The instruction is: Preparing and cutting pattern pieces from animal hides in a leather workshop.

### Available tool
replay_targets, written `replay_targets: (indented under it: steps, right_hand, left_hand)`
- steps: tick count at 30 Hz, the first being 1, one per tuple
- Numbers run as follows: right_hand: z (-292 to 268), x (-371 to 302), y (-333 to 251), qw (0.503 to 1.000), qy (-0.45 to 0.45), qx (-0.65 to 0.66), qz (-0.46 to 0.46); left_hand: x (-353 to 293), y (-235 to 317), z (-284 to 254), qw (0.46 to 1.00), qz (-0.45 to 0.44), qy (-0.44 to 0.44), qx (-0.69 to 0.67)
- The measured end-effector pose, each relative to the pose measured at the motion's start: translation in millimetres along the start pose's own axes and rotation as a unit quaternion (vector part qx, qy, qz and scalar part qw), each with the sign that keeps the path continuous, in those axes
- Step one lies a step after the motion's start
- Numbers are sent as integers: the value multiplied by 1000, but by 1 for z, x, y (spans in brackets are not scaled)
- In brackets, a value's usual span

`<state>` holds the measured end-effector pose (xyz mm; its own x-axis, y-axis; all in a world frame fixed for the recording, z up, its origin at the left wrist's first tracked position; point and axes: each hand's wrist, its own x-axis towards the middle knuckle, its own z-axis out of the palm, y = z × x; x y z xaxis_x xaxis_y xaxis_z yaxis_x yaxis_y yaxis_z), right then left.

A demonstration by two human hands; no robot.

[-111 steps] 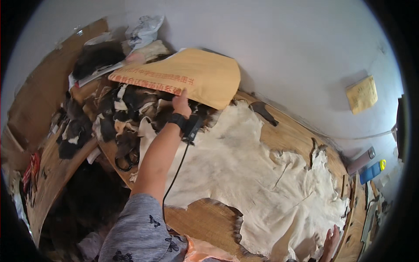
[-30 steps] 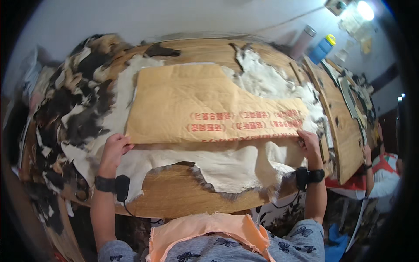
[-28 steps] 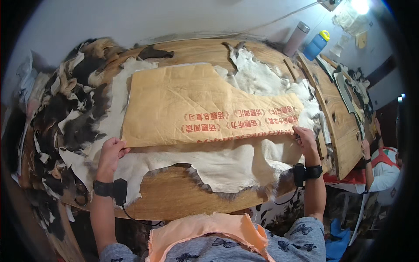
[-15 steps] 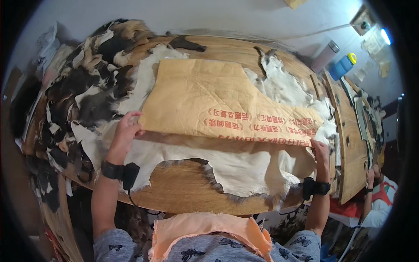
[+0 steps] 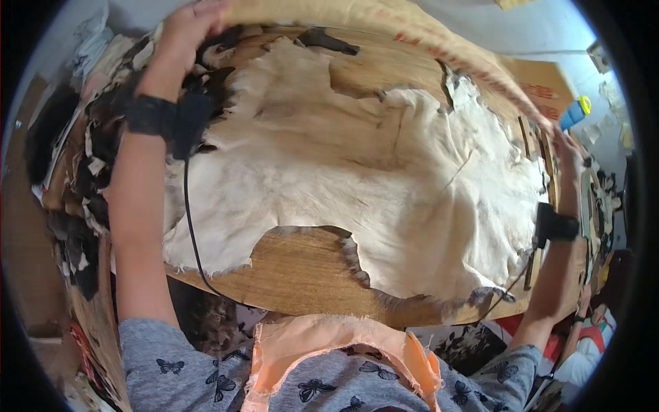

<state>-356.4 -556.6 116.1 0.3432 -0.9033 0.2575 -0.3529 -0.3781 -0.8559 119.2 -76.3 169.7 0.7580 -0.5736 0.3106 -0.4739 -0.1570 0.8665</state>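
Note:
A brown paper pattern (image 5: pixel 329 12) with red print is lifted above the far side of the table, bowed and smeared by motion. At its left end, my left hand (image 5: pixel 191 31) is closed on the edge. My right hand (image 5: pixel 567 150) grips the pattern's right end, near the blue bottle. Below lies a pale animal hide (image 5: pixel 357 165), skin side up, with fur showing along its ragged rim. It is spread over the wooden table (image 5: pixel 302 264), touched by neither hand.
Dark and pale fur scraps (image 5: pixel 89 165) are heaped at the left. A dark scrap (image 5: pixel 328 41) lies at the far edge. A blue bottle with a yellow lid (image 5: pixel 575 113) stands at the far right. Another person (image 5: pixel 583 350) sits at the lower right. Cables hang from both my wrist straps.
Both hands have raised the paper pattern off the hide and carried it up and away from me. The hide's middle, covered before, is now exposed.

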Motion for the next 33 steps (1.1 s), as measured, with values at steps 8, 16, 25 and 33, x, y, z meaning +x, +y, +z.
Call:
replay_targets:
  steps: [8,16,25,33]
  right_hand:
    - [69,-94,49,965,-91,-210,126]
    - [73,-114,47,957,-110,-237,126]
    - [78,-134,21,863,-146,-480,61]
    - [171,-149,-124,866,-242,-305,-315]
  left_hand:
    - [-77,-120,47,969,-245,-30,-22]
    - [-105,-120,52,964,-258,-27,59]
    - [-115,-120,57,963,-249,-1,102]
    - [-120,-121,51,965,-250,-7,78]
